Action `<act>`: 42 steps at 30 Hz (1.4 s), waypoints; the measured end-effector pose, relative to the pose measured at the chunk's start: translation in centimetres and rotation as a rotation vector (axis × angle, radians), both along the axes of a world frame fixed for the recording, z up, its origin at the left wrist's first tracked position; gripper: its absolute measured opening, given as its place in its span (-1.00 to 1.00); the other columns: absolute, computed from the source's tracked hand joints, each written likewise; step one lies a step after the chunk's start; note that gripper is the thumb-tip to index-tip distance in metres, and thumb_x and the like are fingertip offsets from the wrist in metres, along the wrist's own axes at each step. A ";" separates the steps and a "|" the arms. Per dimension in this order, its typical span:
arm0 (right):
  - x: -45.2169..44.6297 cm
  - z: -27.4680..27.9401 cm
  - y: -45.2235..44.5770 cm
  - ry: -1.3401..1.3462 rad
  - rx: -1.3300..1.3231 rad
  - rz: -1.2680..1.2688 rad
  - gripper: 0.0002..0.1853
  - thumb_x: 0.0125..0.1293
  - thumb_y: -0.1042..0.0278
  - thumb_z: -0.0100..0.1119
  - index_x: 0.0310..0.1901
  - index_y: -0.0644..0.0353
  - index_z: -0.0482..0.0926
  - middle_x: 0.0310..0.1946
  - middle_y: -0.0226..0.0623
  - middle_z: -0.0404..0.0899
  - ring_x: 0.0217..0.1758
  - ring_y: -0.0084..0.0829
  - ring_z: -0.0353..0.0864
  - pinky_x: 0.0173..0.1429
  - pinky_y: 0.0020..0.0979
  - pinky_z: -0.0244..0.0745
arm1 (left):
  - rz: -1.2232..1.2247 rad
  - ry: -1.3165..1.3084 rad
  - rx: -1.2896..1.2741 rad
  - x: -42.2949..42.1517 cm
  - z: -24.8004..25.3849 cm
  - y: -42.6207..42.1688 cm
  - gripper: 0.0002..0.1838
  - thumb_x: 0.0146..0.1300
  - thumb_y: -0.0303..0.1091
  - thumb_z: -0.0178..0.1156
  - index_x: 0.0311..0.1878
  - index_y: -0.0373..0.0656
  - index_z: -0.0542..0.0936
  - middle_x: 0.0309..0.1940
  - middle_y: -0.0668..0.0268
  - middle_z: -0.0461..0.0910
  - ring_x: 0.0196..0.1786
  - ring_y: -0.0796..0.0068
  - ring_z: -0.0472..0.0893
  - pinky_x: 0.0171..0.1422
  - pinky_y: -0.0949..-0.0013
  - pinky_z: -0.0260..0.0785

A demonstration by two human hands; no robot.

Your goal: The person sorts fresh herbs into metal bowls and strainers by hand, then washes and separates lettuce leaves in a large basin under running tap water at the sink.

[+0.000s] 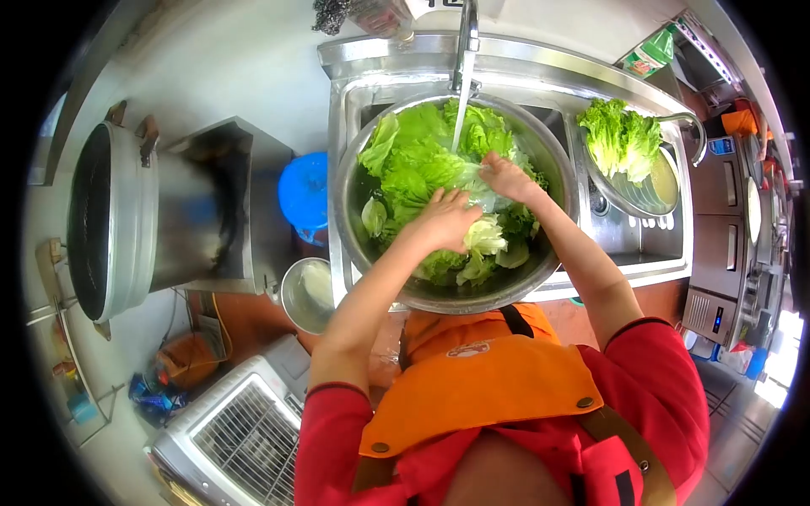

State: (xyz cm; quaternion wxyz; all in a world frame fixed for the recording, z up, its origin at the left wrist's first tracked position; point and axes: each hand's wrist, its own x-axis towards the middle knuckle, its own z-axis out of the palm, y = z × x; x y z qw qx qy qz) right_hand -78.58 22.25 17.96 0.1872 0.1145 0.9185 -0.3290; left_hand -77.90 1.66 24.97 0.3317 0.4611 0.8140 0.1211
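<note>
A large steel bowl (558, 169) full of green lettuce (415, 165) and water sits over the sink. From the faucet (467, 51) a stream of water runs into it. My left hand (445, 221) rests on the leaves near the middle of the bowl, fingers spread, beside a pale leaf piece (485, 236). To its upper right, my right hand (509, 177) is among the leaves by the water stream, its fingers drawn together; what they hold, if anything, is hidden.
Right of the bowl, a colander (629, 205) with more lettuce (623, 139) stands in the second basin (629, 244). Left are a blue bucket (304, 190), a smaller metal bowl (295, 308) and a big pot (126, 223). A green bottle (650, 55) stands at the back right.
</note>
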 end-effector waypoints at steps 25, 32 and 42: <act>-1.5 15.0 -5.0 0.519 -0.130 0.523 -0.79 0.28 0.38 0.15 -0.06 0.11 0.50 -0.36 -0.06 0.61 -0.28 -0.11 0.66 -0.21 -0.21 0.53 | 0.627 -0.007 0.632 -0.4 3.6 -6.9 -0.24 -0.25 -0.55 0.36 0.18 -0.17 0.40 0.11 0.05 0.41 0.24 0.06 0.37 0.34 0.20 0.24; 0.2 13.4 -7.7 0.485 -0.023 0.666 -0.75 0.21 0.43 0.17 -0.06 0.08 0.52 -0.16 -0.21 0.62 -0.23 -0.06 0.65 -0.16 -0.19 0.59 | 0.851 -0.049 0.733 1.2 0.4 -6.6 -0.03 -0.31 -0.54 0.42 0.31 -0.04 0.23 0.04 0.07 0.18 0.15 0.02 0.31 0.33 0.13 0.22; -12.4 3.1 -8.4 0.169 -0.247 0.476 -0.45 0.38 -0.05 0.03 0.30 0.03 0.31 0.00 -0.16 0.61 -0.07 -0.41 0.64 0.10 -0.31 0.54 | 0.667 0.120 0.762 4.0 -1.5 -9.0 -0.23 -0.23 -0.20 0.51 0.12 -0.17 0.43 0.24 0.05 0.33 0.33 -0.02 0.30 0.42 -0.06 0.03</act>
